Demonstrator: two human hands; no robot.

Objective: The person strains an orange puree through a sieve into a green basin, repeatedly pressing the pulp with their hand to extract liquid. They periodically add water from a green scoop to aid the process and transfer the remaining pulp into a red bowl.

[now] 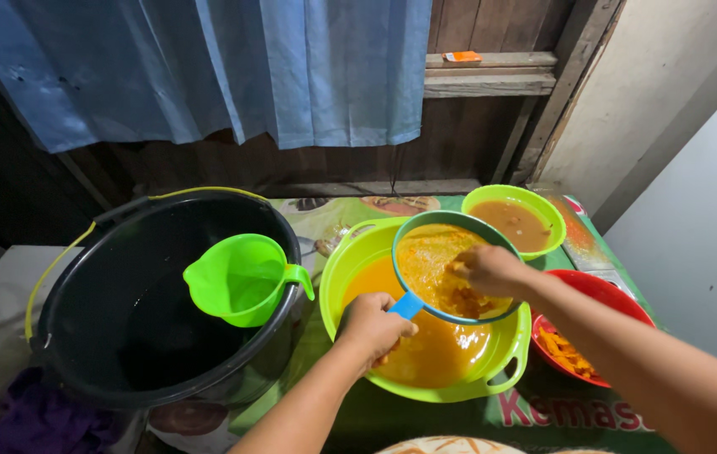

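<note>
Forearms of the person come in from the bottom edge, reaching over a tabletop (425, 424) covered with a green printed plastic cloth.

Largest on it is a round black plastic bucket (81, 336) with a yellow wire handle, at the left, dark inside. A bright green plastic scoop with a spout and handle (240, 277) hangs on its right rim.

Just beside the bucket stands a wide lime-green plastic basin with side handles (505, 357), holding orange liquid. Over the basin sits a round blue-rimmed mesh strainer (434, 252) with wet orange pulp in it.

The left hand (373, 326) is closed in a full grip around the strainer's blue handle, holding it above the liquid. The right hand (486, 269) rests inside the strainer with fingers curled down onto the pulp; its grip is loosely closed, and whether it pinches any pulp cannot be told.

A red plastic bowl (606, 294) with orange strips lies under the right forearm, touching the basin's right side. Behind the strainer stands a smaller lime-green plastic bowl (552, 214) of brownish liquid.

A blue curtain (232, 67) hangs over a wooden wall.
</note>
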